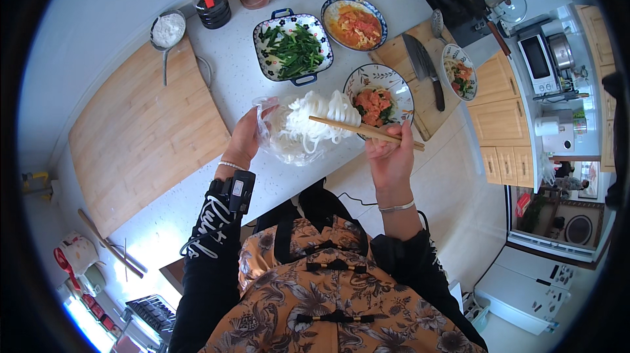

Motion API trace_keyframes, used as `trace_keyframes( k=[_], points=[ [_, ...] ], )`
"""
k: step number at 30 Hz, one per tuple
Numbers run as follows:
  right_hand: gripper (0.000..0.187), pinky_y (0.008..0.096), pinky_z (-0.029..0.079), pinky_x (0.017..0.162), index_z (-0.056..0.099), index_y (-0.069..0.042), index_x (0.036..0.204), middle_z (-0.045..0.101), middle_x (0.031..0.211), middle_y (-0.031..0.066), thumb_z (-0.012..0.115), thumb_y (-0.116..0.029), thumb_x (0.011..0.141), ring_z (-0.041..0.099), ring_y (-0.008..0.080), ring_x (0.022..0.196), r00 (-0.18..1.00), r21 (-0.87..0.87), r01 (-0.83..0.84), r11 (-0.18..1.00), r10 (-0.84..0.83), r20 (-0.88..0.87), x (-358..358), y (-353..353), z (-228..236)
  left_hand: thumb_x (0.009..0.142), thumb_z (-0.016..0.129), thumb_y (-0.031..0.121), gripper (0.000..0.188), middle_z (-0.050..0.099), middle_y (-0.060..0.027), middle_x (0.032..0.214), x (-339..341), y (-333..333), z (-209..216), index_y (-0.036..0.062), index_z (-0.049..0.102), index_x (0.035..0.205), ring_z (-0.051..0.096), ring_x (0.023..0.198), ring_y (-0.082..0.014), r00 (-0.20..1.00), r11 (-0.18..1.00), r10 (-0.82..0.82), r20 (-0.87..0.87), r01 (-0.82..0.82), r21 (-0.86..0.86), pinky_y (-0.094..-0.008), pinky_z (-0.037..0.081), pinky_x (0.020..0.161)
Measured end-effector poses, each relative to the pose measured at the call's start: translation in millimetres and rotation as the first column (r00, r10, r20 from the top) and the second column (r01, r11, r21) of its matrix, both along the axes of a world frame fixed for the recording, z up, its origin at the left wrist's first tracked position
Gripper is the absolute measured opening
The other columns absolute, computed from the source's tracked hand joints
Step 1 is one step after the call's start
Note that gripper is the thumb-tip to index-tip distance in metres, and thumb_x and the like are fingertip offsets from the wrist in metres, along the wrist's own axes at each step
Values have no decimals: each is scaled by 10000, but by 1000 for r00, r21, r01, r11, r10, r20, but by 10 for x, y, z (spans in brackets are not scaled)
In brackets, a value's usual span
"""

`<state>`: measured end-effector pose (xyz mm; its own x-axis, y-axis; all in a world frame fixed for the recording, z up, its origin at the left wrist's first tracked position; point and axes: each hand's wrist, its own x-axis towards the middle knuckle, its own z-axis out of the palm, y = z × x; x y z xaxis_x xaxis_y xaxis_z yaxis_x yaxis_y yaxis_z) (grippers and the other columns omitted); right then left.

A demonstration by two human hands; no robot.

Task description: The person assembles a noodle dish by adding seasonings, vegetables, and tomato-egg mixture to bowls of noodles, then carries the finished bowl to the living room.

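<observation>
My left hand (244, 135) is closed on the side of a clear plastic bag (295, 154) filled with white noodles (315, 117). In my right hand (388, 155) is a pair of wooden chopsticks (367, 131), held level, their tips among the noodles. A clump of noodles bulges up out of the bag around the tips. Just beyond my right hand stands a leaf-patterned bowl (350, 79) holding a tomato-coloured topping and some greens. Behind the bag sits a square two-handled dish (264, 64) of cut green vegetables.
A blue-rimmed bowl of tomato and egg (355, 26) stands farther back. Right of it, a cutting board (430, 120) carries a cleaver (420, 58) and a knife (438, 90), beside another filled bowl (467, 94). A large wooden board (144, 136) and a flour ladle (168, 29) lie left.
</observation>
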<state>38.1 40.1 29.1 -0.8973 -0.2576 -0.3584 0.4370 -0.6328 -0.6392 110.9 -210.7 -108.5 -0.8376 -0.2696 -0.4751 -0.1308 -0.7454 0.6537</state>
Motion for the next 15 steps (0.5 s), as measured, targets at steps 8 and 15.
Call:
trace_keyframes(
  k=[8, 15],
  points=[
    [424, 301, 363, 575, 541, -87, 731, 434, 577, 14, 424, -424, 960, 400, 135, 549, 996, 38, 5, 999, -1, -89, -74, 12, 230, 981, 333, 263, 403, 584, -59, 1198, 54, -3, -24, 18, 478, 1266, 482, 727, -81, 999, 999, -37, -4, 37, 26, -216, 431, 649],
    [389, 305, 363, 535, 529, -82, 760, 438, 581, 39, 422, -394, 967, 397, 146, 517, 999, 281, 28, 959, -23, -24, -70, -103, -10, 977, 357, 230, 394, 579, -112, 1194, 32, 2, -20, -6, 470, 1271, 571, 1057, -196, 998, 999, -34, -53, 36, 35, -311, 476, 902]
  ],
)
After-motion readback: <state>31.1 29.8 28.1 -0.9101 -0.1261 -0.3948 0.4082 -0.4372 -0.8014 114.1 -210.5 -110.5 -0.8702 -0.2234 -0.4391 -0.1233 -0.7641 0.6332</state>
